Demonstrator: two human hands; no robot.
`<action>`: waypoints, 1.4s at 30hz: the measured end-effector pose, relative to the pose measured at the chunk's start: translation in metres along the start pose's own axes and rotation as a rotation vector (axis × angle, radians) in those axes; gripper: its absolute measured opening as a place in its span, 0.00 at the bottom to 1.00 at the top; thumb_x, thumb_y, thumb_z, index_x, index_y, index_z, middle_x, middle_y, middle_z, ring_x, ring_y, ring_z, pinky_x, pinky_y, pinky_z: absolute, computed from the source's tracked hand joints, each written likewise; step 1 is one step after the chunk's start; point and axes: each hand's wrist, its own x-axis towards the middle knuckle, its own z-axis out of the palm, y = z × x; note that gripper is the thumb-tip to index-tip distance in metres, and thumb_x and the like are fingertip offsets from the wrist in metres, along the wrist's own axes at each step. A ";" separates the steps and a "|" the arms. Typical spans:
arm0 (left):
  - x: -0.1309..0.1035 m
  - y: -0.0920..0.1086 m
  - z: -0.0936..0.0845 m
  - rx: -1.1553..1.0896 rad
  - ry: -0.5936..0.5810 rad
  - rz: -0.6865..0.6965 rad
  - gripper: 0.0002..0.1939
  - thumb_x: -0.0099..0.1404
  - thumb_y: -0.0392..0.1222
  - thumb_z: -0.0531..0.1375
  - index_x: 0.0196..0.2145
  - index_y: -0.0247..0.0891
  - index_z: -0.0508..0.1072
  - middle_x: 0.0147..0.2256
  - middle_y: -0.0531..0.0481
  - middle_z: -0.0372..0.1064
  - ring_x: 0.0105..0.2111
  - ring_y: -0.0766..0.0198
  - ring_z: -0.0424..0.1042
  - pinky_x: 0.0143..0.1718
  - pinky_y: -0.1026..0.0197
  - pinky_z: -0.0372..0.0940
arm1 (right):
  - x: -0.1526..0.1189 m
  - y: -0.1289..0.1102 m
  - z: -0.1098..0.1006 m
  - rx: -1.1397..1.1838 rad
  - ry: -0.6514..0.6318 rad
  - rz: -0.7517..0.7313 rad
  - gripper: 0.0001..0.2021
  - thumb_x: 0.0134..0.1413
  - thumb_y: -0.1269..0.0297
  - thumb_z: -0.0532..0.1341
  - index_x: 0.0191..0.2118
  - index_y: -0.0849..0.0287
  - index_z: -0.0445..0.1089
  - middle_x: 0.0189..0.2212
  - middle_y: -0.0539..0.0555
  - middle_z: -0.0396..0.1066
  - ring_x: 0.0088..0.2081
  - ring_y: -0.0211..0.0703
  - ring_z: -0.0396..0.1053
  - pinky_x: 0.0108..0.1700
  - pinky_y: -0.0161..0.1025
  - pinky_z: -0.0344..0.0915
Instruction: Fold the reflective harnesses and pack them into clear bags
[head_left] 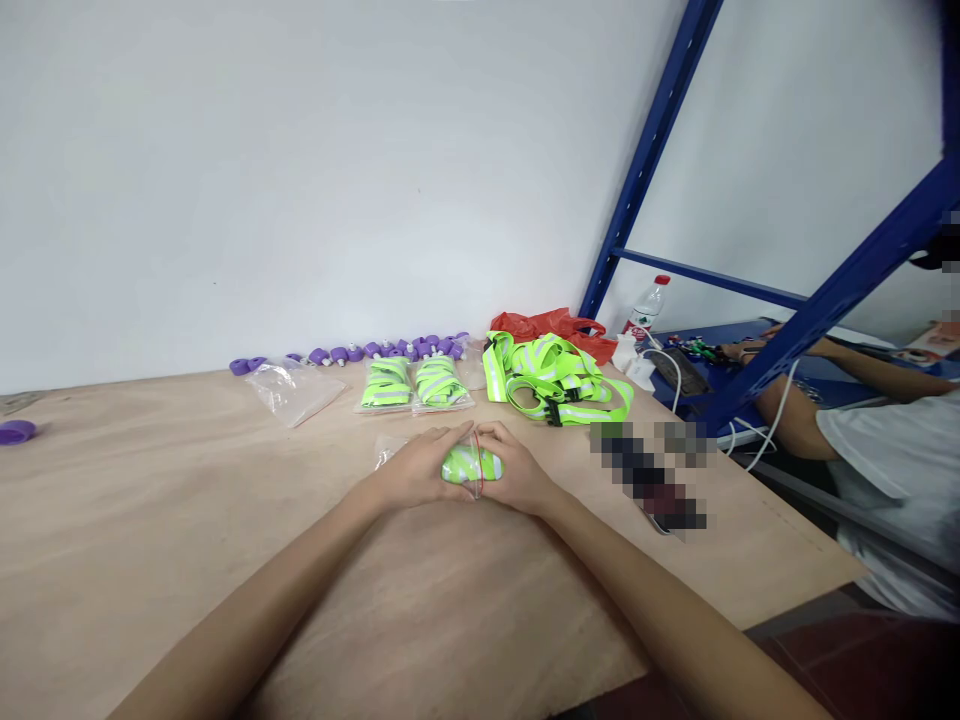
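Note:
Between my hands is a folded lime-green reflective strap (pixel 459 464), partly inside a clear zip bag (pixel 475 488) with a red line at its mouth. My left hand (pixel 420 466) closes around the bag side, and loose plastic shows behind its fingers. On the other side, my right hand (pixel 520 470) grips the strap's end that sticks out at the bag mouth. Two bagged straps, a left one (pixel 386 384) and a right one (pixel 439 382), lie flat just beyond my hands. A loose heap of the same straps (pixel 551 372) with black buckles lies to their right.
Clear empty bags (pixel 292 390) lie at the back left, before a row of purple pieces (pixel 356 352). A red plastic bag (pixel 551 325) and a bottle (pixel 646 305) stand behind the heap. Right are a blurred-out phone-like object (pixel 649 480), a blue metal frame (pixel 652 150) and a seated person (pixel 892 450).

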 end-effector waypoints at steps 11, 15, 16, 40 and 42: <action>-0.001 -0.020 -0.010 -0.068 0.100 -0.049 0.49 0.55 0.62 0.68 0.68 0.41 0.56 0.65 0.40 0.58 0.64 0.45 0.60 0.64 0.46 0.55 | -0.001 -0.002 -0.015 0.017 0.027 0.262 0.35 0.44 0.58 0.73 0.59 0.53 0.64 0.56 0.58 0.68 0.57 0.56 0.66 0.57 0.53 0.64; -0.002 -0.021 -0.014 -0.061 0.086 -0.055 0.51 0.54 0.62 0.68 0.68 0.40 0.56 0.65 0.40 0.58 0.63 0.44 0.60 0.64 0.47 0.56 | 0.000 0.002 -0.019 -0.022 -0.012 0.247 0.34 0.43 0.57 0.74 0.58 0.53 0.68 0.55 0.58 0.71 0.56 0.59 0.68 0.57 0.56 0.65; -0.002 -0.021 -0.015 -0.060 0.083 -0.056 0.51 0.53 0.62 0.69 0.68 0.40 0.56 0.65 0.40 0.59 0.63 0.43 0.60 0.63 0.46 0.56 | 0.000 0.002 -0.020 0.015 -0.030 0.220 0.34 0.43 0.58 0.74 0.58 0.52 0.68 0.56 0.58 0.70 0.56 0.59 0.68 0.57 0.56 0.66; -0.003 -0.009 -0.020 0.188 -0.009 -0.024 0.56 0.53 0.62 0.68 0.70 0.41 0.48 0.65 0.38 0.58 0.63 0.42 0.61 0.59 0.49 0.58 | 0.002 0.004 -0.005 0.595 -0.087 0.280 0.26 0.49 0.57 0.72 0.55 0.54 0.71 0.52 0.57 0.74 0.51 0.52 0.73 0.54 0.51 0.70; -0.004 -0.009 -0.022 0.215 -0.042 -0.038 0.55 0.53 0.62 0.68 0.70 0.40 0.48 0.65 0.38 0.58 0.62 0.42 0.61 0.58 0.50 0.58 | 0.001 0.001 -0.006 0.509 -0.080 0.258 0.24 0.50 0.57 0.71 0.54 0.53 0.73 0.52 0.57 0.73 0.51 0.52 0.72 0.54 0.51 0.70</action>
